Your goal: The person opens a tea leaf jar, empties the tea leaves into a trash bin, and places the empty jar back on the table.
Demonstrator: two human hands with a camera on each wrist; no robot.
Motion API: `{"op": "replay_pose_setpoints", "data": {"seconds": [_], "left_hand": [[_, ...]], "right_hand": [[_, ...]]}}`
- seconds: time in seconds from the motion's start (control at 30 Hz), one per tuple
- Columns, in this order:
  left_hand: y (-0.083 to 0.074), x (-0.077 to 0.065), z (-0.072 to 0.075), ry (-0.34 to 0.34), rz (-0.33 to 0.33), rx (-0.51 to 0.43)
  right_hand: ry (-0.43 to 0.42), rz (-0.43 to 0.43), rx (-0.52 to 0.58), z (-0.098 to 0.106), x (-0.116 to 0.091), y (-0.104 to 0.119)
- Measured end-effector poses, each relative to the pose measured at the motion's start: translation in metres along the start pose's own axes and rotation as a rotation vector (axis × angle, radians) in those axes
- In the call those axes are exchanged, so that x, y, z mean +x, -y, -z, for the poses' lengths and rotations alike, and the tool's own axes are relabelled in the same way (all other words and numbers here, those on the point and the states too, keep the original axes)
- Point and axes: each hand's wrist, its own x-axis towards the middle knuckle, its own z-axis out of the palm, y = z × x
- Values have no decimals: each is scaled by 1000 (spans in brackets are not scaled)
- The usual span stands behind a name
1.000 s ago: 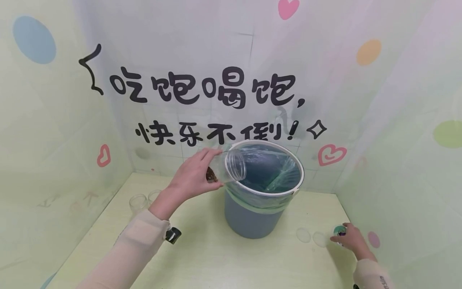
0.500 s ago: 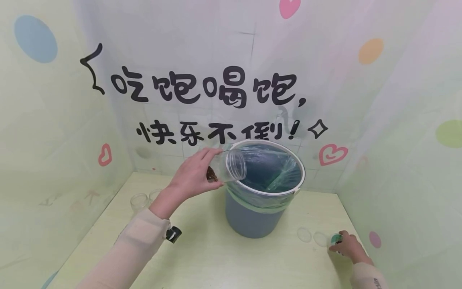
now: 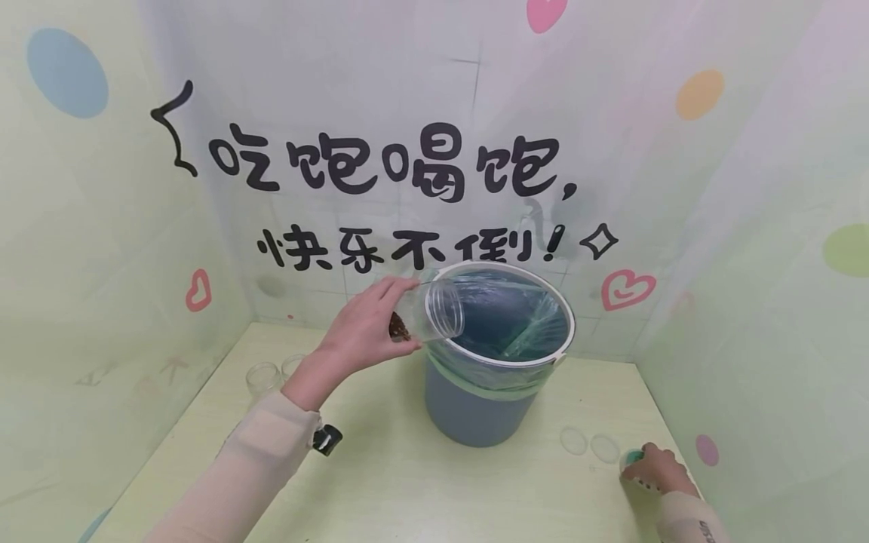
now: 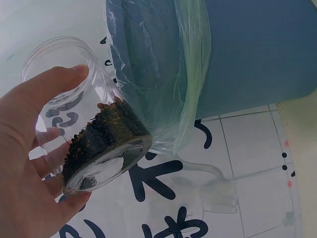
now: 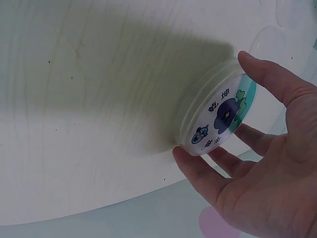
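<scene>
My left hand (image 3: 366, 324) grips a clear jar (image 3: 421, 313), tilted on its side, with its mouth over the left rim of the blue-grey bin (image 3: 468, 415). Dark, crumbly brown contents (image 4: 111, 129) lie along the jar's lower side and base in the left wrist view. At the table's right side my right hand (image 3: 655, 469) holds a round lid (image 5: 218, 119) by its edge, thumb on one side and fingers on the other. A purple and green print with characters covers the lid's top. It is tilted close to the tabletop; whether it touches, I cannot tell.
A green-tinted plastic liner (image 3: 529, 324) covers the bin's inside. Two clear discs, one a thin lid (image 3: 573, 440) and beside it another disc (image 3: 605, 449), lie left of my right hand. Clear jars (image 3: 262, 377) stand behind my left forearm. Printed fabric walls (image 3: 760, 286) enclose the table.
My right hand has moved slightly down and toward the table with the lid, which has turned in its grip. My left hand and the tilted jar stay nearly still.
</scene>
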Motion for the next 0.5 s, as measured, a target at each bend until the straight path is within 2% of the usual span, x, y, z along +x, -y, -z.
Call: {"op": "replay_pose_setpoints", "data": {"seconds": [0.3, 0.5], "left_hand": [[0, -1, 1, -5, 1, 3], [0, -2, 2, -2, 7, 3]], "right_hand": [[-18, -14, -9, -5, 0, 2], [-21, 12, -21, -2, -1, 1]]}}
